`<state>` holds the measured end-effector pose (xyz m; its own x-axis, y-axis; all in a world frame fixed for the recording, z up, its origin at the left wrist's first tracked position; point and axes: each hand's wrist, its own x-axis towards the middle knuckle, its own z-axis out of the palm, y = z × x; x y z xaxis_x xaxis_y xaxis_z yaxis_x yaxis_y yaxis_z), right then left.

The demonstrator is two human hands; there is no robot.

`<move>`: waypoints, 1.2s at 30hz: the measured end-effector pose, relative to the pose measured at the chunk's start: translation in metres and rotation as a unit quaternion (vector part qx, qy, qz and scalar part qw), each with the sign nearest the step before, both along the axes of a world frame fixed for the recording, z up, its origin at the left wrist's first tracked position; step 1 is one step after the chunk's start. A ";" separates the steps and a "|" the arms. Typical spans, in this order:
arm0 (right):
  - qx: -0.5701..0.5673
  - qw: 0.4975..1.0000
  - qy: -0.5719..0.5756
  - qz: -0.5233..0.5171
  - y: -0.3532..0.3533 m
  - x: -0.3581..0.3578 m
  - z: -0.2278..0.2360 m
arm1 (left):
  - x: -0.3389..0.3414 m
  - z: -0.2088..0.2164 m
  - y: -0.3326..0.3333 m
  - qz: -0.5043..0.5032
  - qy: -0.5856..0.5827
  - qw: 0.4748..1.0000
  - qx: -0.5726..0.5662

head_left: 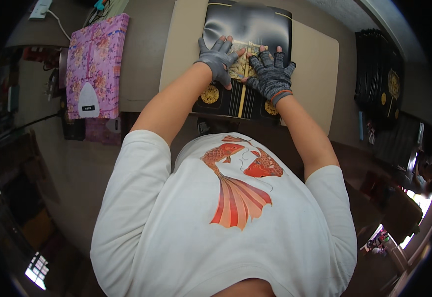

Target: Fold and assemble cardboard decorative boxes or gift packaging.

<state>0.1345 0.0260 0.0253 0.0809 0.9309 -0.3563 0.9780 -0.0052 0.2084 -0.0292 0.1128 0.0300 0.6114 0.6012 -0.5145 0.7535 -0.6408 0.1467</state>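
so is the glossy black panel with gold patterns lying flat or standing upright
Lying flat: the glossy black panel rests on the beige board, with the grey-gloved left hand and right hand spread on top.

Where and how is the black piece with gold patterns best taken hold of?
Probably by the far part of both side edges, coming from left and right: the black piece lies flat on the beige board, those parts are uncovered, and the left hand and right hand rest nearer its middle.
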 end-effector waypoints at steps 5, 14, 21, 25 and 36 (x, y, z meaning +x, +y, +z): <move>0.000 1.000 -0.006 -0.004 0.004 0.001 0.004 | 0.003 0.005 0.004 -0.012 0.012 1.000 0.010; 0.019 0.999 0.048 0.005 -0.002 0.009 -0.007 | 0.010 0.010 -0.007 -0.033 -0.006 0.996 0.077; 0.017 0.997 0.067 0.033 -0.002 0.013 -0.008 | 0.038 0.007 -0.008 -0.115 0.022 0.985 0.126; 0.048 0.990 0.108 0.076 0.004 0.029 -0.022 | 0.054 0.008 -0.007 -0.108 0.035 0.985 0.130; 0.284 0.955 0.060 -0.063 0.195 0.154 -0.051 | 0.049 -0.007 -0.014 -0.080 -0.060 0.980 0.172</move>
